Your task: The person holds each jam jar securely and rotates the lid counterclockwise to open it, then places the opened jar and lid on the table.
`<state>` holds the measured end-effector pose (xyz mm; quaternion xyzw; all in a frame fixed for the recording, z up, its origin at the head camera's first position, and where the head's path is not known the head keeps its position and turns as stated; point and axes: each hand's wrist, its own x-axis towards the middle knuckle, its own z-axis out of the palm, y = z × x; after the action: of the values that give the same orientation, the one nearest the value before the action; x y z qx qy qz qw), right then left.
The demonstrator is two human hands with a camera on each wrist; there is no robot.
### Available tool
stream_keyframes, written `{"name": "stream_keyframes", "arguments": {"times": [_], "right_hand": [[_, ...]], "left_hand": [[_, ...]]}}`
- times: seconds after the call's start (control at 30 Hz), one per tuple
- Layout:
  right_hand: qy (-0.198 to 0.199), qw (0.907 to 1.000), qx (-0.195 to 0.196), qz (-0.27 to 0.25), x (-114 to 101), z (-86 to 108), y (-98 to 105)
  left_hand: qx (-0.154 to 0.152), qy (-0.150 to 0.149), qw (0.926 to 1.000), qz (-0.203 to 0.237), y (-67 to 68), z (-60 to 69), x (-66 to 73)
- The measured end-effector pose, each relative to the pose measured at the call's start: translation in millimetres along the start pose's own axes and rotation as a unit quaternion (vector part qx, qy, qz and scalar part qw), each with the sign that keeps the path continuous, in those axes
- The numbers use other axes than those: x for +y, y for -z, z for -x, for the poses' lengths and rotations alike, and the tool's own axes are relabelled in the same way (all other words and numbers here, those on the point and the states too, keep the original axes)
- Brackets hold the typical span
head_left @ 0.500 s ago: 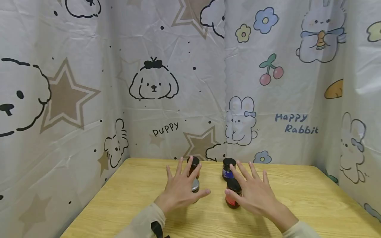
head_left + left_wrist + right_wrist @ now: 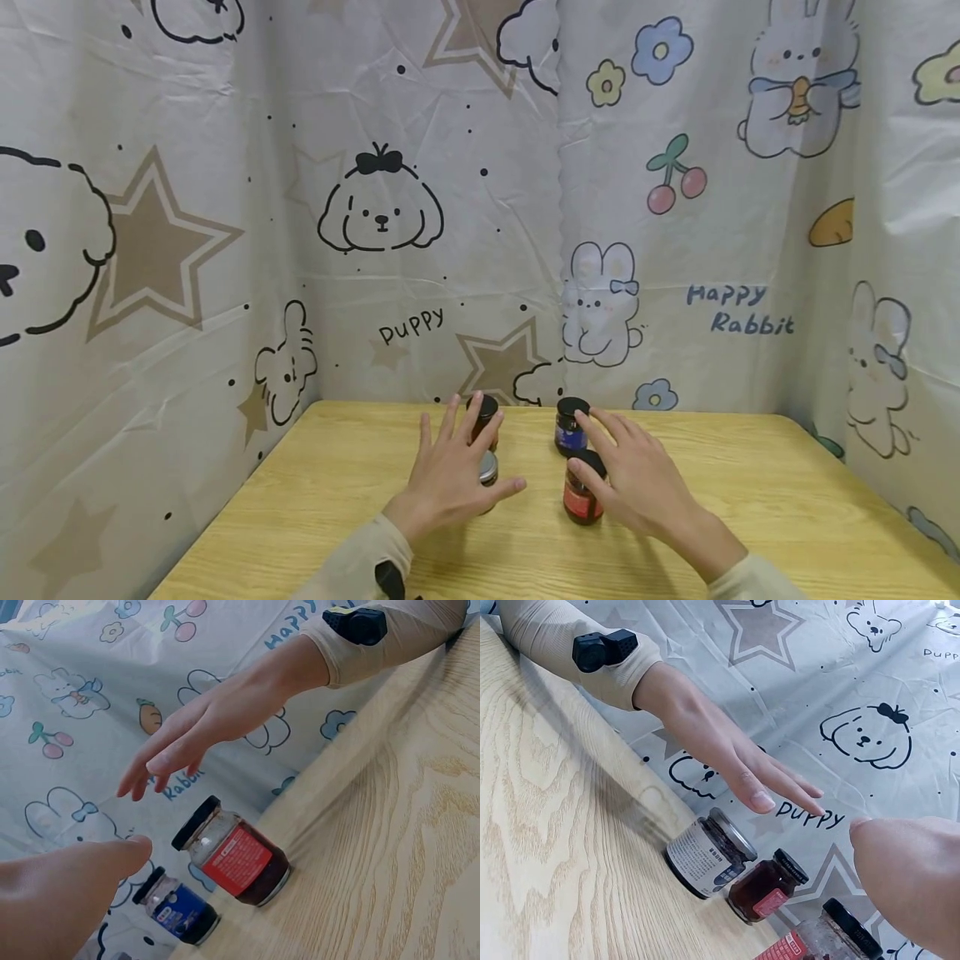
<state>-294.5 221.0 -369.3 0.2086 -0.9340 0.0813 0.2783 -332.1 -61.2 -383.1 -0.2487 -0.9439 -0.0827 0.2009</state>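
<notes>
My left hand hovers with spread fingers over a jar with a silver lid, partly hiding it. Behind that stands a black-lidded jar of dark red contents. My right hand is held above and beside a black-lidded jar with a red label; its fingers are closer together and slightly bent. A jar with a blue label and black lid stands farther back, near the right fingertips. In the left wrist view, a gap shows between the right hand and the red-labelled jar. Neither hand holds anything.
The jars stand upright on a light wooden table. A patterned curtain with puppies, rabbits and stars surrounds the table at the back and both sides. A small black device is strapped on the right sleeve.
The right hand's spread fingers have drawn together and bent a little, uncovering more of the red label. My left hand keeps its pose. The whole view has shifted slightly.
</notes>
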Motion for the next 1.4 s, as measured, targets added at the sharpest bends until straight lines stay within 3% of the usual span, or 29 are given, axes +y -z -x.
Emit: {"name": "stream_keyframes", "arguments": {"times": [0.3,0.47,0.97,1.13,1.4], "right_hand": [[-0.002,0.9999,0.009,-0.012,4,-0.4,1],[-0.013,0.9994,0.009,-0.03,5,-0.2,3],[-0.025,0.9979,0.033,-0.05,13,-0.1,7],[-0.029,0.9973,0.045,-0.05,17,-2.3,8],[-0.045,0.9964,0.045,-0.056,23,-3.7,14]], "left_hand": [[0.008,-0.014,0.9998,0.007,4.7,-3.4,6.4],[0.024,-0.028,0.9986,0.038,4.1,-6.4,12.1],[0.096,-0.121,0.9845,0.085,-12.0,-6.0,55.2],[0.078,-0.109,0.9825,0.129,-20.5,-9.6,69.8],[0.019,-0.042,0.9777,0.205,-38.2,-17.7,82.9]]}}
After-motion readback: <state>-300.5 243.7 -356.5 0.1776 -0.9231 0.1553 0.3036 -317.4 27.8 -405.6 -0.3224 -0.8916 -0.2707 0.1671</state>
